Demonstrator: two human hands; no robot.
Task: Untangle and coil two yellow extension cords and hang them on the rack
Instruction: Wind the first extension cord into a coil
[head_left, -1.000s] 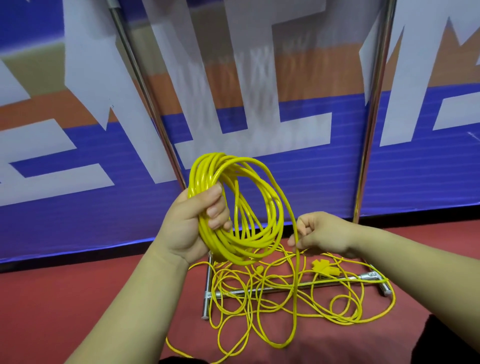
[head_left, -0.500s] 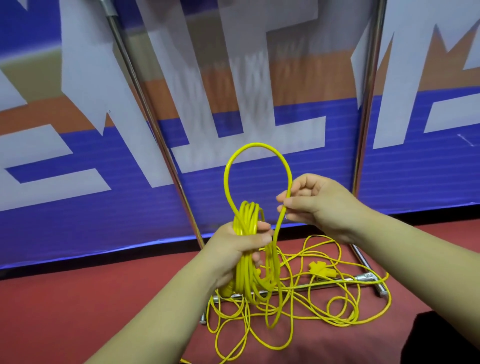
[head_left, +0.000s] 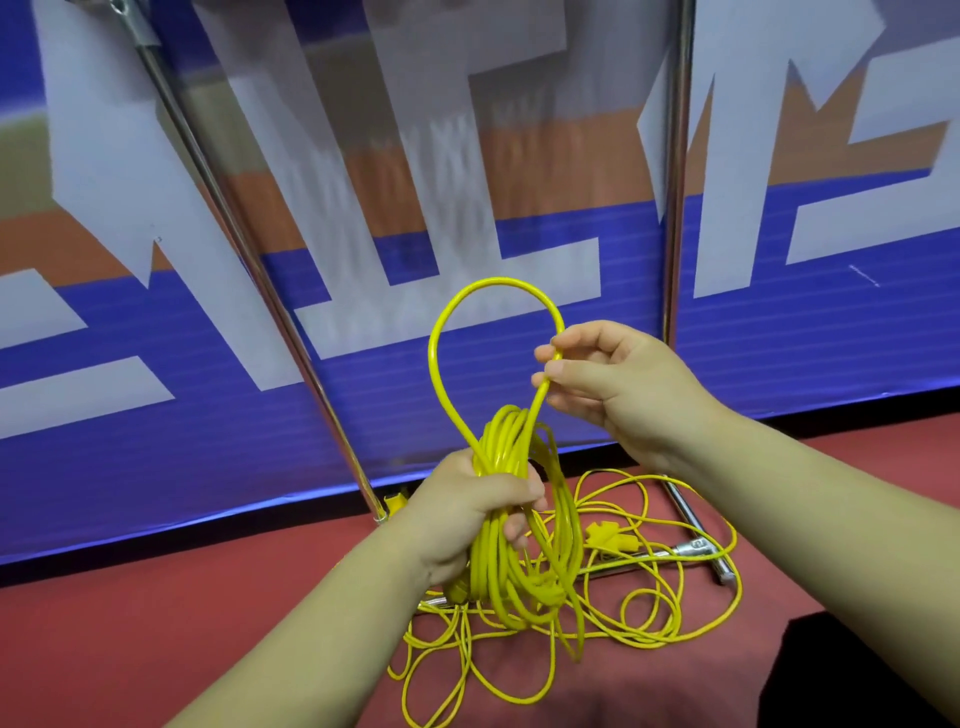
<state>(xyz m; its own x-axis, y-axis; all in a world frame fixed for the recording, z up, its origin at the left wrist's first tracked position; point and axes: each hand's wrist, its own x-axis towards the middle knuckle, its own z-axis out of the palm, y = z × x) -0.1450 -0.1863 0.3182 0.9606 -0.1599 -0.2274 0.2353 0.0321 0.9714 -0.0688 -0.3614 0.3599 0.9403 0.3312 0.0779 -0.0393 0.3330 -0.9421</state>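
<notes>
Yellow cord (head_left: 511, 525), coiled, looped above

The yellow cord (head_left: 501, 470) has a smooth, glossy plastic-looking jacket that catches the light. The rack poles (head_left: 675, 171) are polished, shiny metal, as is the base bar (head_left: 693, 546). The banner (head_left: 831, 322) behind looks ribbed and slightly glossy. The red floor (head_left: 156, 623) looks matt.

Backed by a glossy banner (head_left: 779, 338), blue along the bottom, orange higher up, crossed by large white shapes (head_left: 93, 384). Below it a dark strip (head_left: 104, 564), then a red floor (head_left: 156, 639). Pale glare across the banner's upper middle.
</notes>
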